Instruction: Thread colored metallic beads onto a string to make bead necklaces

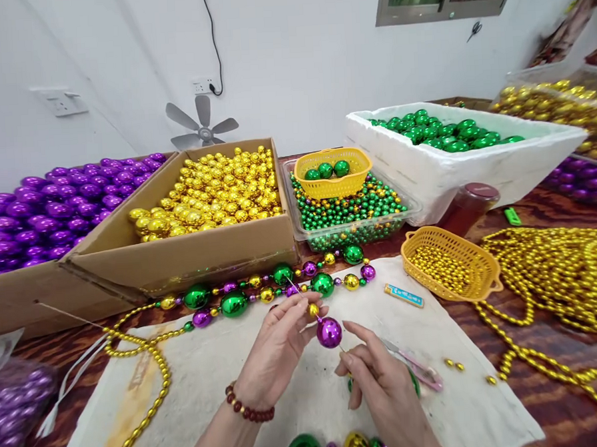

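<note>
A purple bead (329, 332) hangs over the cloth (202, 388), between the two hands, with a small gold bead (314, 309) just beside it on the far left. The left hand (281, 331) is closed at the gold bead; the right hand (379, 379) is near the purple bead, its thumb and forefinger apart at the tips, and whether it grips anything I cannot tell. Beyond lies a garland (233, 304); right of it, a basket (481, 280) stands on the bench (538, 214). Farther off are a carton (194, 245) of gold beads and, right, a foam box (395, 162) of green ones.
</note>
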Available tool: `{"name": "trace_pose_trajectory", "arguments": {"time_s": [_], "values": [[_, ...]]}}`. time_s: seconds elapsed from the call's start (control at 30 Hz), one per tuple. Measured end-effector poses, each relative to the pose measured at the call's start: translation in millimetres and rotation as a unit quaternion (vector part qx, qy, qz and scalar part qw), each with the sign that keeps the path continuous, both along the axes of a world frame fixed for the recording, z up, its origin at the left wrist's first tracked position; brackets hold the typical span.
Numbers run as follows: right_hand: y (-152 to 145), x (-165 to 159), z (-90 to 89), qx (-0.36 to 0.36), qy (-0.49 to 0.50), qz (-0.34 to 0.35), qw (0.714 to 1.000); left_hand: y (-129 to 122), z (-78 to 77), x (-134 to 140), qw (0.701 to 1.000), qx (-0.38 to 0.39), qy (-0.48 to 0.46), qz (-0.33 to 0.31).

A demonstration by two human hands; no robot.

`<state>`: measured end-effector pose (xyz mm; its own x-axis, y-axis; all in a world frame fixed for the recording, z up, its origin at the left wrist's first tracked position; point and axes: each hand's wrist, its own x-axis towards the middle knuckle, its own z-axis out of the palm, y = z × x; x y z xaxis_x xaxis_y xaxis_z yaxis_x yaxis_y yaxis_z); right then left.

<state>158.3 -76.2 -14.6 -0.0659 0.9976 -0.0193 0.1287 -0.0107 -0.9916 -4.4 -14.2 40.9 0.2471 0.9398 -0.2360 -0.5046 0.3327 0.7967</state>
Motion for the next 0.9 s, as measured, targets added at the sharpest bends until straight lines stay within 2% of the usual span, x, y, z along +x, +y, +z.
{"name": "trace_pose_trajectory", "arguments": {"time_s": [0.1,0.2,0.37,0.43,0.5,0.6,0.7,0.8,0.9], "values": [[5.4,-2.5,-1.9,-0.018,-0.021,0.014,1.0,-10.3,-12.0,18.8,0.998,-0.023,-0.046,0.041],[12.4,4.7,0.5,0.001,-0.059,0.033,0.998,-13.3,-17.6,37.1,0.995,-0.025,-0.025,0.088],[37.9,33.2,31.4,0.066,-0.056,0.001,0.996,0.8,-9.8,53.6,0.989,0.043,0.074,0.117],[48.0,39.6,42.6,0.078,-0.035,0.031,0.996,7.3,-7.1,56.4,0.99,0.048,0.056,0.119],[56.0,40.2,46.4,0.076,-0.011,0.038,0.996,11.3,-7.7,58.3,0.991,0.042,0.031,0.119],[67.8,34.4,41.3,0.059,0.037,0.009,0.997,13.1,-14.6,59.7,0.994,0.043,0.053,0.091],[82.8,27.9,37.7,0.044,0.076,0.035,0.996,13.2,-21.2,59.0,0.985,0.091,0.145,0.015],[96.7,24.7,44.1,0.038,0.11,0.08,0.99,13.1,-20.8,56.0,0.963,0.146,0.226,-0.014],[107.2,28.2,55.9,0.053,0.141,0.064,0.987,11.7,-16.2,51.3,0.947,0.175,0.269,-0.021]]}}
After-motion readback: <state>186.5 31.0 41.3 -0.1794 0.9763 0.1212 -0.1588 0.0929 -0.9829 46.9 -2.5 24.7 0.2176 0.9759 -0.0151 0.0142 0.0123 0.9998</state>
